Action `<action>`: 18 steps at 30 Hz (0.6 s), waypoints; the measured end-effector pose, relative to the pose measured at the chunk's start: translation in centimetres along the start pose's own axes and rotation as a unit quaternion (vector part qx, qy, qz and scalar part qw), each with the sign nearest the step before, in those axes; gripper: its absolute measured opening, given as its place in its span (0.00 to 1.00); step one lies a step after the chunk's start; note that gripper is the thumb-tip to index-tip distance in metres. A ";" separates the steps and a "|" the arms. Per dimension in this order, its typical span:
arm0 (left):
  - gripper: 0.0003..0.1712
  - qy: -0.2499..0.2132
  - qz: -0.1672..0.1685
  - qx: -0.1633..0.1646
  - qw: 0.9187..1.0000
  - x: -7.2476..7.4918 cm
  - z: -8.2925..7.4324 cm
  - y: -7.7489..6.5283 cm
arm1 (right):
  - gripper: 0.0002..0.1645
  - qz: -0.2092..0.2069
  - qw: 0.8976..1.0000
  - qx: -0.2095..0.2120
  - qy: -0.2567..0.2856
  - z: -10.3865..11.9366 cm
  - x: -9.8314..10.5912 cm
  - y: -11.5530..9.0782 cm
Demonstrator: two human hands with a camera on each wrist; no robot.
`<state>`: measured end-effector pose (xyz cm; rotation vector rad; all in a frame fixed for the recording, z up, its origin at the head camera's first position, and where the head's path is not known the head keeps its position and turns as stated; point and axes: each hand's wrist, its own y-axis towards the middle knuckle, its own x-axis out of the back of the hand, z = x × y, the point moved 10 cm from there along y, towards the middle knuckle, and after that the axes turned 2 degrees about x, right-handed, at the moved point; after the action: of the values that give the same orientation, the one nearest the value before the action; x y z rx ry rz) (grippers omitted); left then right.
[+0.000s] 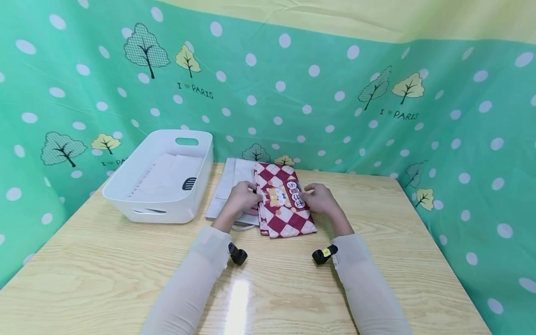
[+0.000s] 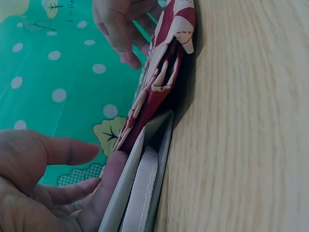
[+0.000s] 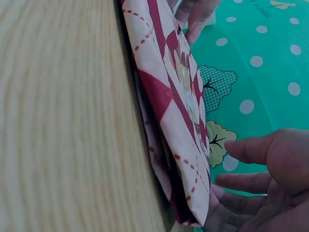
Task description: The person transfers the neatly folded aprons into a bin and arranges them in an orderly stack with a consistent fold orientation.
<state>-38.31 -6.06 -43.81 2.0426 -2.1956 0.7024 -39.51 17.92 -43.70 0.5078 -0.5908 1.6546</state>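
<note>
A folded cloth (image 1: 289, 221) with dark red and cream diamonds, a cartoon animal and a lettered patch lies on the table, its left side overlapping a flat pale grey bag (image 1: 242, 171). My left hand (image 1: 243, 197) is at the cloth's left edge, fingers extended over the bag and thumb apart from them. At the right edge is my right hand (image 1: 320, 199), its fingertips beside the fold and the thumb spread away. The right wrist view shows the cloth's layered folds (image 3: 178, 169) near those fingers. In the left wrist view, a fabric strap (image 2: 142, 193) shows at the bag's opening.
To the left stands a white plastic basket (image 1: 155, 204) with handle slots, holding a pale folded item (image 1: 167, 174). A black slotted mark (image 1: 189, 184) shows at its right side. A green polka-dot curtain (image 1: 268, 93) hangs behind the wooden table (image 1: 398, 260).
</note>
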 end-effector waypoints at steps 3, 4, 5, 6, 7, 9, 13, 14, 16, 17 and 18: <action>0.22 0.012 -0.005 -0.002 1.000 0.0 0.0 0.0 | 0.28 0.007 1.000 -0.007 0.008 -0.1 -0.2 0.0; 0.22 0.015 -0.006 -0.004 1.000 0.0 0.0 0.0 | 0.28 0.009 1.000 -0.012 0.013 -0.1 -0.2 -0.1; 0.22 0.018 -0.006 -0.006 1.000 -0.1 0.0 0.0 | 0.27 0.012 1.000 -0.016 0.020 -0.2 -0.3 -0.1; 0.23 0.020 -0.006 -0.008 1.000 -0.1 -0.1 0.0 | 0.27 0.014 0.999 -0.022 0.030 -0.3 -0.3 -0.1; 0.23 0.020 -0.007 -0.009 1.000 -0.1 -0.1 0.0 | 0.27 0.016 0.999 -0.029 0.040 -0.4 -0.3 0.0; 0.23 0.024 -0.008 -0.012 1.000 -0.1 -0.1 0.0 | 0.27 0.019 0.998 -0.035 0.056 -0.5 -0.3 0.0; 0.26 0.036 -0.013 -0.019 0.999 -0.1 -0.2 0.1 | 0.26 0.026 0.995 -0.047 0.085 -0.8 -0.4 0.1; 0.26 0.037 -0.013 -0.021 0.999 -0.1 -0.3 0.1 | 0.25 0.027 0.994 -0.050 0.091 -0.9 -0.4 0.1; 0.28 0.038 -0.013 -0.025 0.999 -0.1 -0.3 0.1 | 0.25 0.031 0.992 -0.057 0.104 -1.1 -0.5 0.1; 0.28 0.038 -0.012 -0.027 0.999 -0.1 -0.3 0.1 | 0.25 0.032 0.992 -0.061 0.110 -1.2 -0.6 0.1; 0.29 0.039 -0.012 -0.028 0.999 -0.1 -0.4 0.1 | 0.25 0.035 0.991 -0.062 0.116 -1.3 -0.7 0.1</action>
<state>-38.47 -5.80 -43.56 1.9779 -2.1200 0.6967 -39.47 18.20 -45.10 0.2008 -0.5393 1.7015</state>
